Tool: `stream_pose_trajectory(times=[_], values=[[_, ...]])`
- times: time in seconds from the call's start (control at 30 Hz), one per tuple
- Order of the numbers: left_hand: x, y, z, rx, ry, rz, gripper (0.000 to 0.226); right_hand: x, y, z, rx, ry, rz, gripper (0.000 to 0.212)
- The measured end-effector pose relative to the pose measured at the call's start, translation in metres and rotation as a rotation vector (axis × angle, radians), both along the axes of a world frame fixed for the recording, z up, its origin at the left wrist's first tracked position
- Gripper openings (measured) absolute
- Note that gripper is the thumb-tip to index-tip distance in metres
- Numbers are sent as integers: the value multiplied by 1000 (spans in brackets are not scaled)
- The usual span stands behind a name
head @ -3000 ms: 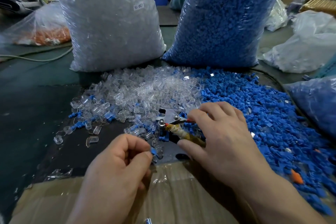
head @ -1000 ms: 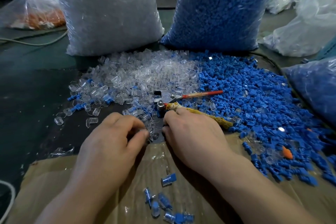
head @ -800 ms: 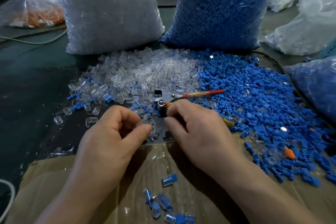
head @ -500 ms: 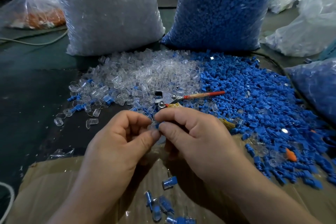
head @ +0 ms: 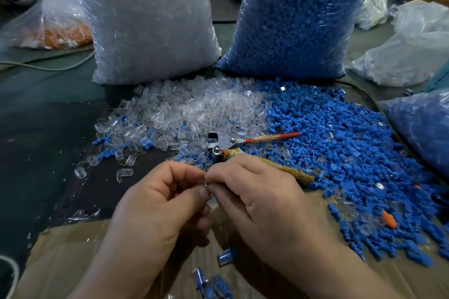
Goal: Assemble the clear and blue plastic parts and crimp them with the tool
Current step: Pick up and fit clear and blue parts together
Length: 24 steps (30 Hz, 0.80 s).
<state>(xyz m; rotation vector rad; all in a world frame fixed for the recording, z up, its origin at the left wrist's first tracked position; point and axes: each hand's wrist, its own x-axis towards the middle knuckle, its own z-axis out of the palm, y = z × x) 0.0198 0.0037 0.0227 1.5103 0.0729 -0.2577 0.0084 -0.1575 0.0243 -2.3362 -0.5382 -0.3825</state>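
Left hand [head: 155, 204] and right hand [head: 262, 201] pinch one part [head: 206, 184] near the tool [head: 243, 145] (crimp pending); finished pieces [head: 226, 256] lie below it.

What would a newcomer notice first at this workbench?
Two tall sacks stand at the back, the clear sack left of the blue sack, with a clear pile and a blue pile spilled before them. Nearer, the left hand and right hand pinch a small part between their fingertips, and the crimping tool lies just beyond.
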Motion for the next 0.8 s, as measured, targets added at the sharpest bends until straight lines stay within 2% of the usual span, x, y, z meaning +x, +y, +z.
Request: stream_pose_trajectory(times=[0.1, 0.2, 0.27, 0.3, 0.37, 0.4, 0.53, 0.67, 0.8], values=[[2, 1, 1, -122, 89, 11, 16, 1, -1, 1, -34, -23, 35, 19], [2, 0, -1, -42, 45, 13, 14, 2, -2, 2, -144, -17, 52, 25], [4, 2, -5, 25, 6, 31, 23, 7, -7, 0, -284, 1, -50, 35], [5, 3, -5, 53, -2, 40, 30, 10, -11, -2, -354, 34, -140, 48], [6, 5, -5, 94, -15, 39, 36, 18, -25, -5, -466, 152, -308, 70], [6, 6, -5, 102, -23, 32, 36, 22, -32, -8, -518, 197, -359, 73], [4, 5, -4, 127, -30, 32, 34, 33, -45, -14, -605, 294, -386, 66], [5, 6, -4, 140, -31, 52, 34, 35, -45, -13, -634, 223, -409, 66], [6, 7, -5, 107, -31, 63, 35, 36, -49, -12, -634, 230, -380, 69]])
